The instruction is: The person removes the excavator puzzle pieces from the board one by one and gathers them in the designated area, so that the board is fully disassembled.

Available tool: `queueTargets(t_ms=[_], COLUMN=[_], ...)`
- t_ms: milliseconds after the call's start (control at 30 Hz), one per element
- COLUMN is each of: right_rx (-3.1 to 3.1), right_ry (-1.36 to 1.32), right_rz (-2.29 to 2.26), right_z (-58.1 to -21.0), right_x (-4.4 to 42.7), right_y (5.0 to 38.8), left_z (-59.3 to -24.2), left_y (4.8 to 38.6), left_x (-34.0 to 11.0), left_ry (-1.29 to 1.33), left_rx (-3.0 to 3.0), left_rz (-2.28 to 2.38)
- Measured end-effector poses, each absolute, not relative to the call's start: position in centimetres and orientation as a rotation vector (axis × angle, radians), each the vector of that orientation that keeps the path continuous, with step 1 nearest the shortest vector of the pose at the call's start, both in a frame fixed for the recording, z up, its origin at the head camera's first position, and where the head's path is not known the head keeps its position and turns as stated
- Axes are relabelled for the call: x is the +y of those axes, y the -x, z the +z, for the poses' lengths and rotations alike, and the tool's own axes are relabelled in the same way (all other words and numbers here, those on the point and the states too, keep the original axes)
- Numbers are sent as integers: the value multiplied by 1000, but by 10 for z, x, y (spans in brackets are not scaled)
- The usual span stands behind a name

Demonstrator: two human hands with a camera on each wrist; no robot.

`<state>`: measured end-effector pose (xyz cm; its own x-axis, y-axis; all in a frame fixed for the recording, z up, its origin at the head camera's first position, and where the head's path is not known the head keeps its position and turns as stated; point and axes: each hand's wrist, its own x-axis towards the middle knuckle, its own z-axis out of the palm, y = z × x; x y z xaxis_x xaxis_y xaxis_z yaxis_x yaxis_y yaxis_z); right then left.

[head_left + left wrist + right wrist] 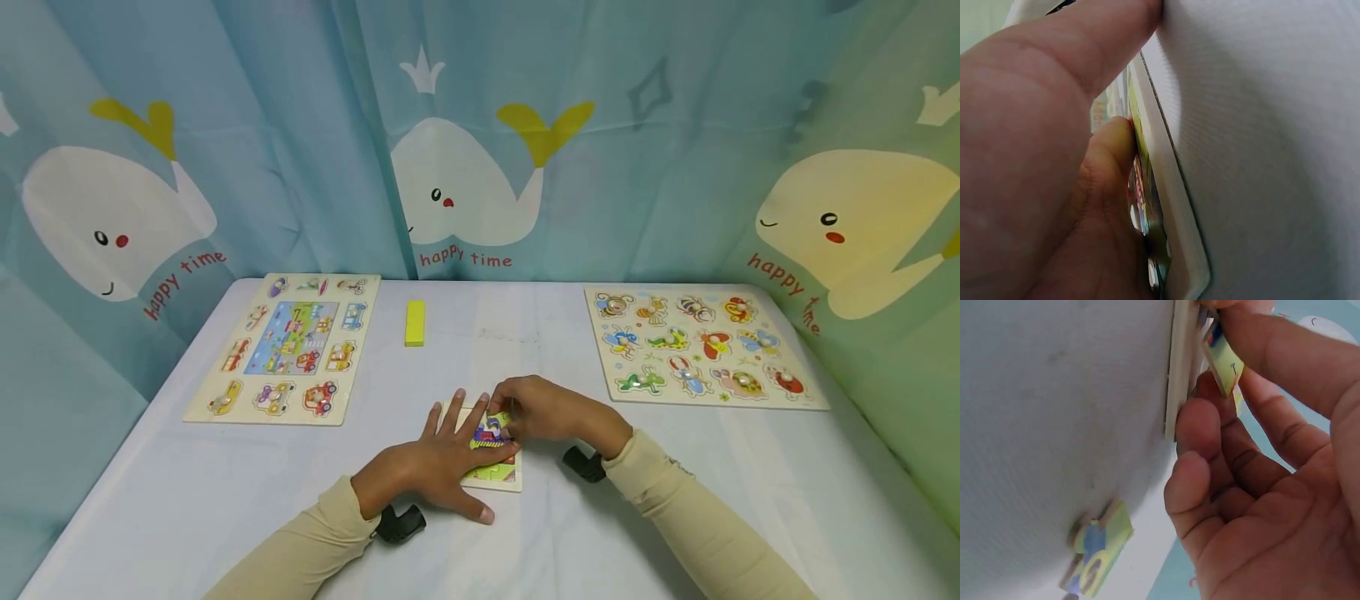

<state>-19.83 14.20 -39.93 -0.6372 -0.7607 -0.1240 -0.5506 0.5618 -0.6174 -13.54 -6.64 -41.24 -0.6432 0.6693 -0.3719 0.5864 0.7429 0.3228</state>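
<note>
A small jigsaw board (495,473) lies on the white table under both hands; its pale edge shows in the left wrist view (1172,206) and right wrist view (1179,369). Across its left and middle parts rests my left hand (442,462), fingers spread and straight, thumb tip by the near edge. My right hand (551,410) (1272,487) is at the upper right of the board, pinching a yellow-green puzzle piece (1226,365) between thumb and finger, tilted against the board. Another piece (1097,553), yellow and blue, lies on the table in the right wrist view.
A vehicle puzzle board (258,404) lies at the back left, an insect puzzle board (600,333) at the back right. Between them lies a yellow block (415,323). A blue curtain (315,167) with white whales hangs behind the table.
</note>
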Motion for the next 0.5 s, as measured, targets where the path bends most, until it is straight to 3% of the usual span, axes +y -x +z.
queueTargets(t_ms=[500], right_rx=[2384], right_ry=[966], right_rz=[-1101], right_z=[-395], right_x=[166], right_y=[206], left_z=[-413], left_y=[136], left_x=[-66], left_ry=[-945], left_rx=[2475], left_rz=[231])
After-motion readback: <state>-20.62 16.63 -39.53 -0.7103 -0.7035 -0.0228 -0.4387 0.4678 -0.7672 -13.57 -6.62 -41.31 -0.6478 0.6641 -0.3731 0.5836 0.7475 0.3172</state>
